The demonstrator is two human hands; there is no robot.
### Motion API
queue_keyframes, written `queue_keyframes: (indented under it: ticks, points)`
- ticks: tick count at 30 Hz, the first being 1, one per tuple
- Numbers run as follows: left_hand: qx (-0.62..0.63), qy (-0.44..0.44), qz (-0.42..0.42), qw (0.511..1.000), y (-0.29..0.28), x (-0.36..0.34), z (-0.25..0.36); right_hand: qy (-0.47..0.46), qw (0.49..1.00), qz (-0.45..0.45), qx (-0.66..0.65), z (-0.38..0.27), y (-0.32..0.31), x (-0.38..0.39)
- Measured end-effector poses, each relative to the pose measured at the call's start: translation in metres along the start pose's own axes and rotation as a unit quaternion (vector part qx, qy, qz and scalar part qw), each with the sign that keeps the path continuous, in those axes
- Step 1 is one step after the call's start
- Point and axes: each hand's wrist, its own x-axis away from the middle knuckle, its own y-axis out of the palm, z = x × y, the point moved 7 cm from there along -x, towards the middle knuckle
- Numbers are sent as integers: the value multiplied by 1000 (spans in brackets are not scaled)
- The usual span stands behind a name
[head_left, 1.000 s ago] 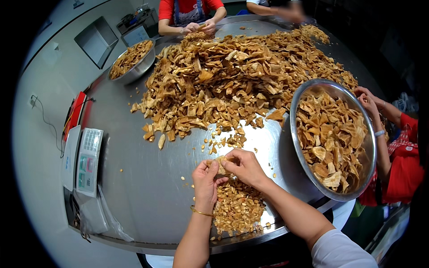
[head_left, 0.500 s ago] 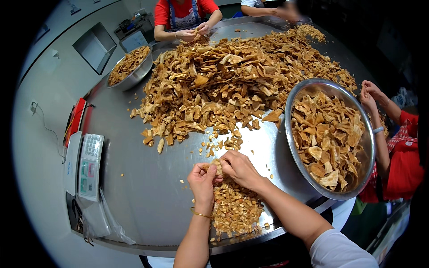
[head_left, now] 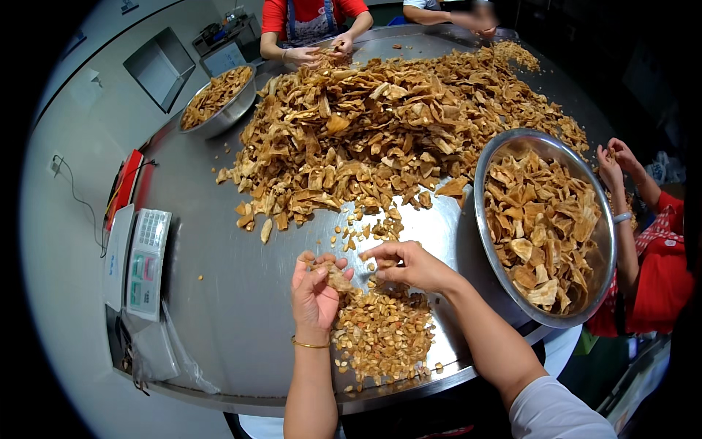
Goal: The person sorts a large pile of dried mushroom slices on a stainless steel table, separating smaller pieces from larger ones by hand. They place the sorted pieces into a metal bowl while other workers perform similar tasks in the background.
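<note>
My left hand [head_left: 314,285] has its fingers curled round a thin, tan dried piece [head_left: 335,275]. Just to its right, my right hand [head_left: 398,265] has bent fingers around something too small to make out, with small bits near the fingertips. Below both hands lies a loose pile of small pale and tan pieces [head_left: 384,336] on the steel table [head_left: 234,322]. Beyond them rises a big heap of dried, flattish brown pieces [head_left: 373,124]. A large steel bowl [head_left: 545,238] of similar pieces stands right of my right hand.
A second filled bowl [head_left: 216,102] stands back left. A scale [head_left: 146,260] and plastic bag [head_left: 186,355] sit at the left edge, beside a red object [head_left: 124,183]. Co-workers work at the back [head_left: 311,22], [head_left: 431,11] and at the right [head_left: 651,271].
My hands have moved apart: the left went leftward with the tan piece, the right slightly rightward. The co-worker's hands at the right have shifted.
</note>
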Motion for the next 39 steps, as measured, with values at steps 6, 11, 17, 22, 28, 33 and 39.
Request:
queue_keyframes:
  ticks: [6, 11, 17, 22, 28, 33, 39]
  points:
    - [-56, -99, 35, 993, -10, -2, -28, -12, 986, 46, -162, 7, -8, -5]
    - [-95, -107, 33, 989, -5, -2, -35, -71, 978, 12, -197, -2, -2, -5]
    - [-130, -41, 64, 989, -11, -4, -31, -55, 981, -75, -169, -7, 24, 1]
    - [-74, -50, 93, 992, -22, -6, -23, -123, 992, 28, 29, -14, 4, 0]
    - [80, -15, 144, 986, -38, -7, 3, -270, 836, 84, 470, -37, 36, 17]
    - [96, -63, 101, 988, -42, -9, -1, -144, 827, 288, 461, -45, -14, 1]
    - [2, -71, 70, 995, -23, -8, -10, -105, 718, 350, 592, -18, -56, -25]
